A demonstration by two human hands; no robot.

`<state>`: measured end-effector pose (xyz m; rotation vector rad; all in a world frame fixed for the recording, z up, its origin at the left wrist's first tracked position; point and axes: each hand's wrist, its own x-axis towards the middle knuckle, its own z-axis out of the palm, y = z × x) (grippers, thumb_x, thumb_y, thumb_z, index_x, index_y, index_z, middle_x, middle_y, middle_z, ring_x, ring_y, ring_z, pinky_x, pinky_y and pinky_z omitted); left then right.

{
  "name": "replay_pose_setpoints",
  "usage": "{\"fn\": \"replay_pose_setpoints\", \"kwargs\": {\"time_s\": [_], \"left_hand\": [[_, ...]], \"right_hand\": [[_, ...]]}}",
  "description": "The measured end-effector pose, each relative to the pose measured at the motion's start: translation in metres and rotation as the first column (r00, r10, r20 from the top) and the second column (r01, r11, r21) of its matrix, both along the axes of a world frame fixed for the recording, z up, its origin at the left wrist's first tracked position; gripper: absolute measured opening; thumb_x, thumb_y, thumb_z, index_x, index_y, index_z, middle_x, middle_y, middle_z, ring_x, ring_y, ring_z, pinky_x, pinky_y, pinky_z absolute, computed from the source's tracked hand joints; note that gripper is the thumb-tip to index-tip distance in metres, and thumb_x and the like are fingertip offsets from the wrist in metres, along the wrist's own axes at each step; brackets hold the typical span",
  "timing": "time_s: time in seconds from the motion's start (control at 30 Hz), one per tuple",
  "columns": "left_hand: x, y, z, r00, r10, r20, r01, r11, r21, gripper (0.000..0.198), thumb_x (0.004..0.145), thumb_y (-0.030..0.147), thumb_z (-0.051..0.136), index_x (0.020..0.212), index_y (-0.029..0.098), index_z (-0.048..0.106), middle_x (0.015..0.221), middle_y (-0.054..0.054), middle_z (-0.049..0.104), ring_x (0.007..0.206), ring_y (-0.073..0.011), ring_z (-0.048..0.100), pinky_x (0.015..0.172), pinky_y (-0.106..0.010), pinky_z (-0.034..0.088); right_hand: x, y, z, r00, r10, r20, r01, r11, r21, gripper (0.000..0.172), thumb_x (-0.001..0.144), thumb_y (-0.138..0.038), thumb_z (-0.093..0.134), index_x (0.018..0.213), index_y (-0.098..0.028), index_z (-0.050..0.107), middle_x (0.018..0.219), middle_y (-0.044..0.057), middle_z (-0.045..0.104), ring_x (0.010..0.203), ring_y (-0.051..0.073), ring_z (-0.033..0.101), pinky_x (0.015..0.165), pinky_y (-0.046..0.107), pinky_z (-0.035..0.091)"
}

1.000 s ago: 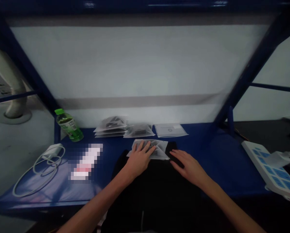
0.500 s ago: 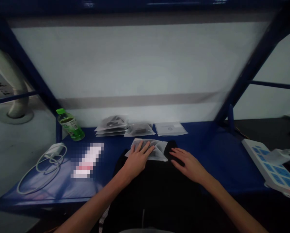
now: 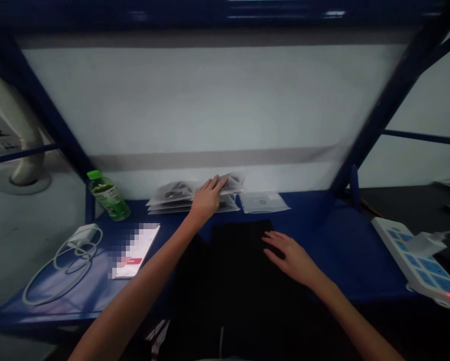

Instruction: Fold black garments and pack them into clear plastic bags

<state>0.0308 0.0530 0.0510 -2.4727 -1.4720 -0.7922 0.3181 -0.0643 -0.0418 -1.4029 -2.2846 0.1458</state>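
My left hand reaches to the back of the blue table, fingers closed over a frosted plastic zip bag with something dark inside. This bag lies over another similar bag; whether they touch I cannot tell. Just left is a stack of frosted bags with dark contents. A flatter, pale bag lies to the right. Nearer me, black folded fabric spreads across the table. My right hand, fingers extended and holding nothing, rests at the fabric's right edge.
On the left are a green-capped drink bottle, a charger with a coiled white cable and a partly blurred white phone-like rectangle. A power strip with a plug lies at right. Blue frame posts slope up both sides.
My left hand has carried the zip bag from the black fabric back to the bags by the wall. The right hand has stayed nearly in place.
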Motion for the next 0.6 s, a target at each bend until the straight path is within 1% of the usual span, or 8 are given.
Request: {"fn": "replay_pose_setpoints", "kwargs": {"time_s": [0.07, 0.13, 0.17, 0.23, 0.3, 0.47, 0.53, 0.6], "left_hand": [[0.004, 0.021, -0.017, 0.990, 0.075, -0.118, -0.081, 0.995, -0.050, 0.060, 0.093, 0.012, 0.044, 0.150, 0.030, 0.036, 0.157, -0.007, 0.034, 0.141, -0.0322, 0.035, 0.109, -0.050, 0.037], [0.007, 0.031, -0.036, 0.981, 0.101, -0.167, -0.116, 0.990, -0.079, 0.051, 0.097, 0.026, 0.046, 0.148, 0.029, 0.041, 0.153, -0.009, 0.041, 0.138, -0.0340, 0.039, 0.108, -0.052, 0.036], [0.007, 0.034, -0.045, 0.979, 0.107, -0.171, -0.122, 0.989, -0.080, 0.052, 0.098, 0.035, 0.046, 0.149, 0.028, 0.040, 0.153, -0.010, 0.041, 0.139, -0.0354, 0.038, 0.109, -0.053, 0.034], [0.005, 0.036, -0.060, 0.979, 0.115, -0.169, -0.128, 0.989, -0.068, 0.061, 0.097, 0.053, 0.044, 0.151, 0.027, 0.037, 0.155, -0.011, 0.037, 0.141, -0.0381, 0.032, 0.112, -0.056, 0.028], [0.002, 0.037, -0.070, 0.977, 0.122, -0.175, -0.134, 0.990, -0.053, 0.068, 0.095, 0.064, 0.039, 0.152, 0.027, 0.034, 0.158, -0.010, 0.031, 0.144, -0.0388, 0.025, 0.114, -0.057, 0.021], [-0.003, 0.043, -0.080, 0.976, 0.124, -0.176, -0.136, 0.989, -0.056, 0.070, 0.095, 0.069, 0.028, 0.152, 0.029, 0.035, 0.160, -0.008, 0.029, 0.147, -0.0366, 0.021, 0.116, -0.055, 0.016], [-0.003, 0.044, -0.079, 0.979, 0.116, -0.168, -0.130, 0.989, -0.073, 0.071, 0.095, 0.070, 0.027, 0.152, 0.029, 0.036, 0.160, -0.008, 0.028, 0.147, -0.0362, 0.020, 0.117, -0.055, 0.015], [-0.003, 0.043, -0.073, 0.981, 0.104, -0.163, -0.124, 0.985, -0.119, 0.074, 0.094, 0.073, 0.027, 0.152, 0.028, 0.036, 0.161, -0.008, 0.026, 0.148, -0.0367, 0.019, 0.118, -0.056, 0.013]], "right_hand": [[0.001, 0.000, -0.001, 1.000, 0.001, -0.008, -0.001, 1.000, -0.006, 0.041, 0.096, -0.041, 0.050, 0.129, -0.023, 0.064, 0.139, 0.009, 0.059, 0.133, 0.030, 0.049, 0.109, 0.051, 0.042], [0.002, 0.000, -0.001, 1.000, 0.005, -0.022, -0.005, 1.000, -0.010, 0.040, 0.096, -0.041, 0.050, 0.129, -0.023, 0.064, 0.139, 0.008, 0.059, 0.133, 0.029, 0.049, 0.109, 0.051, 0.043], [0.002, 0.000, -0.001, 1.000, 0.006, -0.029, -0.006, 1.000, -0.010, 0.040, 0.096, -0.041, 0.050, 0.129, -0.024, 0.064, 0.139, 0.008, 0.059, 0.132, 0.029, 0.050, 0.109, 0.051, 0.043], [0.002, 0.000, -0.001, 0.999, 0.007, -0.036, -0.007, 1.000, -0.013, 0.040, 0.096, -0.041, 0.050, 0.129, -0.024, 0.064, 0.139, 0.008, 0.059, 0.133, 0.029, 0.049, 0.109, 0.051, 0.043], [0.002, 0.000, -0.002, 0.999, 0.004, -0.038, -0.005, 1.000, -0.016, 0.040, 0.096, -0.042, 0.050, 0.129, -0.024, 0.064, 0.139, 0.008, 0.059, 0.133, 0.029, 0.049, 0.109, 0.051, 0.042], [0.002, 0.001, -0.003, 0.999, 0.000, -0.042, -0.001, 1.000, -0.019, 0.039, 0.096, -0.041, 0.051, 0.129, -0.025, 0.064, 0.139, 0.007, 0.059, 0.133, 0.029, 0.049, 0.109, 0.051, 0.042], [0.003, 0.001, -0.003, 0.999, 0.003, -0.037, -0.003, 1.000, -0.019, 0.039, 0.096, -0.041, 0.051, 0.129, -0.025, 0.064, 0.139, 0.008, 0.059, 0.133, 0.028, 0.049, 0.109, 0.051, 0.042], [0.003, 0.001, -0.002, 1.000, 0.007, -0.027, -0.007, 1.000, -0.014, 0.039, 0.096, -0.041, 0.050, 0.129, -0.024, 0.064, 0.139, 0.008, 0.059, 0.133, 0.028, 0.049, 0.108, 0.051, 0.043]]}}
